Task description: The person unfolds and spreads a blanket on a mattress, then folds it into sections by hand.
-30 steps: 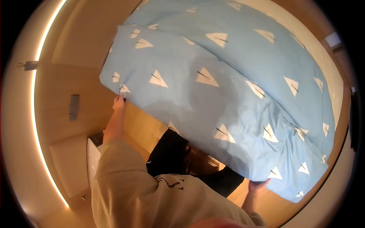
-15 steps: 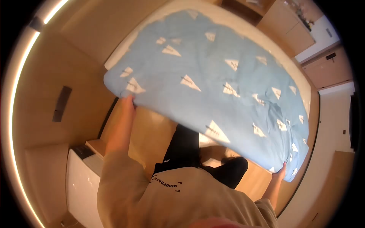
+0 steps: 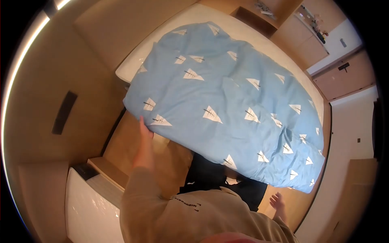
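Right hand [image 3: 277,201] wide open, off the duvet [image 3: 231,97]; left hand [image 3: 146,131] at its edge, grip unclear: the unheld near-right side could sag.

A lit strip [image 3: 25,49] edges the panelled wall [image 3: 52,85] above wooden flooring [image 3: 123,141].

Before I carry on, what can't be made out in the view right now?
All in the head view:
- Left hand: some fingers hidden at the quilt; grip unclear.
- Mattress: middle covered by the quilt.
- Dark object, far right: cut off by the round image edge.
- Shelf items, top: too small.
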The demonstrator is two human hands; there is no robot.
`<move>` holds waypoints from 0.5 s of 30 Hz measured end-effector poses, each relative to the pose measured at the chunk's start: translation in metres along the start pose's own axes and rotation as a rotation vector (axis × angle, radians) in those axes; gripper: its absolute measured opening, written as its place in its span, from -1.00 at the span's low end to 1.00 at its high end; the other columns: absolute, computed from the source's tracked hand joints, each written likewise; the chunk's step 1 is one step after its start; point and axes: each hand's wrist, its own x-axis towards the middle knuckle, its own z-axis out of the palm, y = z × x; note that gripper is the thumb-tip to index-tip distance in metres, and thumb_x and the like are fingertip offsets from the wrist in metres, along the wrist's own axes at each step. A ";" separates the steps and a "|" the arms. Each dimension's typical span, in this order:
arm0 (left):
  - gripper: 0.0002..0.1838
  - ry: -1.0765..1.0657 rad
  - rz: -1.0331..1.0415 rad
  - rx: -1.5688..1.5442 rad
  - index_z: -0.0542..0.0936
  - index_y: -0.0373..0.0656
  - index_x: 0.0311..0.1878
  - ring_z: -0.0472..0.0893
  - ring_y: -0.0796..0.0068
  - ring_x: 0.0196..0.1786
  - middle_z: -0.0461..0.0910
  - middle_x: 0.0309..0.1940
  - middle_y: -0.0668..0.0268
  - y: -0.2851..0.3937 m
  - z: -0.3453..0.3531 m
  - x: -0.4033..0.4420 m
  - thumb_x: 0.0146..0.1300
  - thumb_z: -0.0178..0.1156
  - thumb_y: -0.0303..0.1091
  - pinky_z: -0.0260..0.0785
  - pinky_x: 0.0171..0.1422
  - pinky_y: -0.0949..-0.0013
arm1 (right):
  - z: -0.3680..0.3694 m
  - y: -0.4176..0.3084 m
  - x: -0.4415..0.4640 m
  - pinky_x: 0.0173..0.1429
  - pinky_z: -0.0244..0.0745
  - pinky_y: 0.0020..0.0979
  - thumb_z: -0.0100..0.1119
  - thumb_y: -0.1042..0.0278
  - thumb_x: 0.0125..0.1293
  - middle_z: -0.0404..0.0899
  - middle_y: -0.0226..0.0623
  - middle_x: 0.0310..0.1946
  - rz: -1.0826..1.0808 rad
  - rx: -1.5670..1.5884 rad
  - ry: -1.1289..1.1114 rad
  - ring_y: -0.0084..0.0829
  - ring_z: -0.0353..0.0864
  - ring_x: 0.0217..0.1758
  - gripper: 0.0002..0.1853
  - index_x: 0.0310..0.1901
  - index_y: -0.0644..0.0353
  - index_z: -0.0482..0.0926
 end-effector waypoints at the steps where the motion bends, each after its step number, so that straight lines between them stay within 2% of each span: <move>1: -0.17 0.037 0.025 0.035 0.17 -0.21 0.45 0.43 0.21 0.28 0.38 0.29 0.09 0.007 -0.007 0.016 0.27 0.26 0.04 0.31 0.36 0.08 | -0.007 0.002 -0.017 0.06 0.42 -0.12 0.11 -0.14 0.32 0.41 -0.22 0.20 0.000 -0.029 0.022 -0.16 0.52 0.09 -0.41 0.25 0.00 0.30; 3: -0.14 0.112 0.083 0.089 0.16 -0.17 0.48 0.43 0.24 0.28 0.39 0.29 0.07 0.025 -0.013 0.043 0.24 0.30 0.01 0.36 0.32 0.14 | -0.009 -0.004 -0.034 0.03 0.41 -0.11 0.11 -0.12 0.32 0.42 -0.20 0.17 0.074 -0.095 0.110 -0.14 0.52 0.07 -0.43 0.24 0.01 0.31; 4: -0.11 0.259 0.172 0.238 0.15 -0.11 0.49 0.44 0.23 0.28 0.39 0.30 0.08 0.037 -0.011 0.047 0.19 0.34 -0.01 0.39 0.25 0.10 | -0.009 -0.007 -0.042 0.02 0.41 -0.10 0.11 -0.10 0.32 0.43 -0.18 0.16 0.111 -0.128 0.155 -0.14 0.52 0.05 -0.44 0.24 0.01 0.32; 6: -0.06 0.313 0.258 0.495 0.14 -0.01 0.50 0.46 0.21 0.23 0.41 0.29 0.11 0.078 0.018 0.041 0.12 0.41 -0.05 0.43 0.14 0.06 | -0.007 -0.012 -0.067 0.00 0.41 -0.08 0.09 -0.05 0.34 0.45 -0.16 0.13 0.145 -0.182 0.182 -0.13 0.53 0.02 -0.47 0.24 0.01 0.32; 8: -0.04 0.119 0.251 0.700 0.15 0.06 0.50 0.51 0.21 0.16 0.44 0.26 0.14 0.114 0.015 0.065 0.07 0.45 -0.10 0.45 0.03 0.05 | -0.004 -0.018 -0.084 -0.03 0.42 -0.08 0.07 -0.01 0.36 0.48 -0.15 0.10 0.170 -0.248 0.236 -0.12 0.54 -0.01 -0.50 0.24 0.00 0.33; 11: -0.06 0.021 -0.012 1.023 0.20 0.11 0.48 0.55 0.22 0.07 0.49 0.21 0.15 0.144 0.019 0.083 0.03 0.48 -0.18 0.46 -0.04 0.05 | 0.009 -0.028 -0.097 -0.09 0.42 -0.08 0.07 0.02 0.37 0.51 -0.18 0.05 0.210 -0.393 0.334 -0.13 0.57 -0.07 -0.53 0.22 0.00 0.35; 13: -0.15 -0.075 -0.249 1.034 0.32 -0.01 0.39 0.59 0.23 0.01 0.55 0.14 0.14 0.153 0.006 0.109 0.01 0.49 -0.25 0.48 -0.02 0.09 | 0.030 -0.045 -0.098 -0.13 0.43 -0.08 0.07 0.02 0.37 0.54 -0.20 0.02 0.253 -0.523 0.367 -0.14 0.59 -0.12 -0.55 0.22 -0.02 0.36; 14: -0.20 -0.123 -0.368 1.034 0.39 -0.08 0.35 0.62 0.24 -0.02 0.58 0.10 0.14 0.158 -0.001 0.121 0.00 0.50 -0.29 0.49 -0.01 0.11 | 0.037 -0.052 -0.093 -0.15 0.43 -0.09 0.08 0.01 0.37 0.54 -0.22 0.00 0.229 -0.550 0.314 -0.15 0.60 -0.14 -0.55 0.21 -0.02 0.36; 15: -0.27 -0.171 -0.273 1.024 0.44 -0.14 0.28 0.63 0.24 -0.04 0.60 0.06 0.14 0.169 -0.004 0.127 -0.01 0.50 -0.31 0.49 0.01 0.12 | 0.040 -0.060 -0.084 -0.17 0.43 -0.09 0.08 0.01 0.37 0.55 -0.23 -0.01 0.205 -0.576 0.261 -0.16 0.61 -0.16 -0.55 0.20 -0.02 0.37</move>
